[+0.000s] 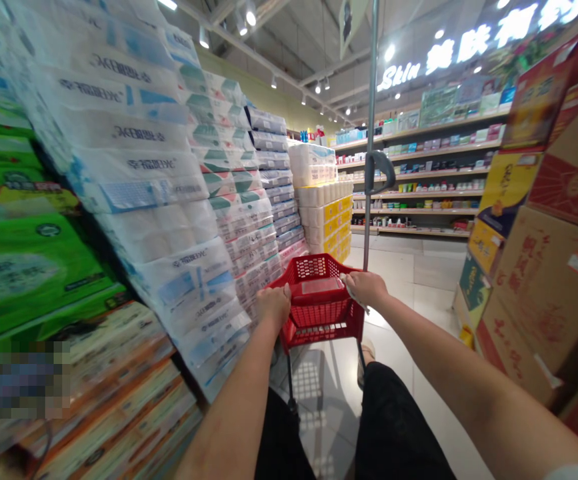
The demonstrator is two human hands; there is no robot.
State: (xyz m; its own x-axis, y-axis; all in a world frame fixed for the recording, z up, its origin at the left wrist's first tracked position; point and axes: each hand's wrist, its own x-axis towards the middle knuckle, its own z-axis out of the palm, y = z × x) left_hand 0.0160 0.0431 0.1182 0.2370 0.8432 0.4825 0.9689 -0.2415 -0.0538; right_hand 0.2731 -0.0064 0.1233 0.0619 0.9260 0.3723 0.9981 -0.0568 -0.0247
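A red plastic shopping cart [321,313] stands right in front of me, its basket wall full of small openings. My left hand [273,305] is closed around the left end of its handle. At the right end, my right hand [367,288] grips the handle too, with something thin and whitish at its fingers that I cannot make out. A pale panel [321,286] is set in the handle between the two hands. From the cart's right side rises a tall grey pole [371,100] with a hook-shaped grey piece [383,172] on it.
Tall stacks of wrapped tissue packs [143,133] line my left, with green packages [33,260] nearer. Yellow-and-white roll packs [336,223] stand beyond. Cardboard cartons [553,287] are piled on the right. Shelves of small goods [423,170] cross the back. Pale tiled floor [401,320] runs between.
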